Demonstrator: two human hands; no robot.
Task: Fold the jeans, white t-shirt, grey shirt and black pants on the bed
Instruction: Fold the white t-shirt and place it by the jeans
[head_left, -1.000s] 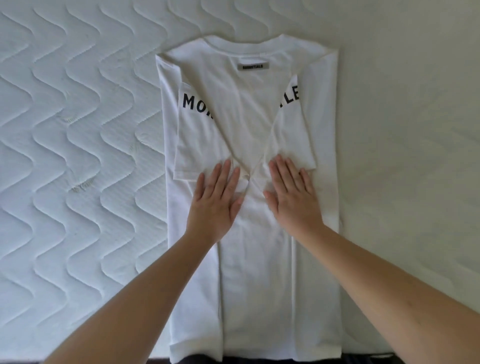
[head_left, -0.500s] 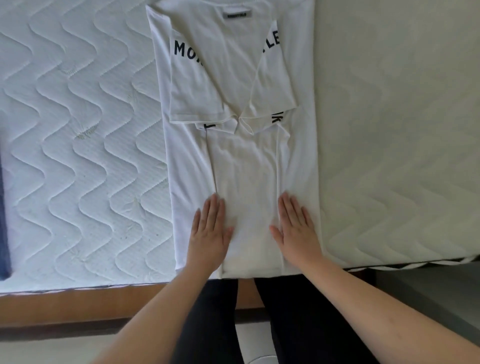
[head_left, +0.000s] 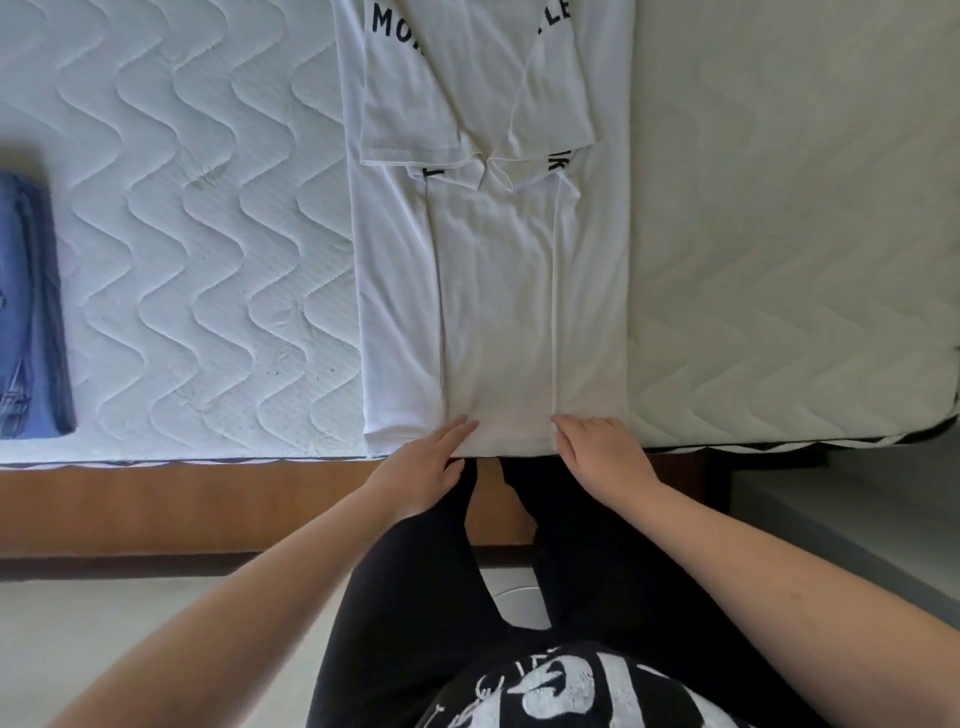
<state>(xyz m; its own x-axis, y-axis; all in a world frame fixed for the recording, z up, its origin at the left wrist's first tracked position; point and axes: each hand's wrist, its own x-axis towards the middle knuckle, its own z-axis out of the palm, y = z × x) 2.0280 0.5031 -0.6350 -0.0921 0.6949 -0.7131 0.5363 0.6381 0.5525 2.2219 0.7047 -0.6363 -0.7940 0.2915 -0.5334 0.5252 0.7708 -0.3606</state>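
Observation:
The white t-shirt (head_left: 493, 291) lies flat on the mattress (head_left: 208, 270), back up, both sides and sleeves folded inward, black letters showing at the top. Its lower hem lies along the bed's near edge. My left hand (head_left: 421, 465) is at the hem left of centre, thumb on top of the cloth and fingers tucked below the edge. My right hand (head_left: 602, 454) is at the hem right of centre, its fingers curled over the edge. The folded blue jeans (head_left: 31, 312) lie at the far left of the bed. No grey shirt or black pants to fold are in view.
A wooden bed frame (head_left: 182, 504) runs below the mattress edge, with pale floor (head_left: 130, 634) beneath it. The bed's right corner (head_left: 935, 421) is near a grey floor strip. My own black-clad legs stand against the frame.
Both hands slid down the shirt from the sleeve tips to the lower hem and now take hold of it. The view tilted down, bringing the jeans and floor into sight.

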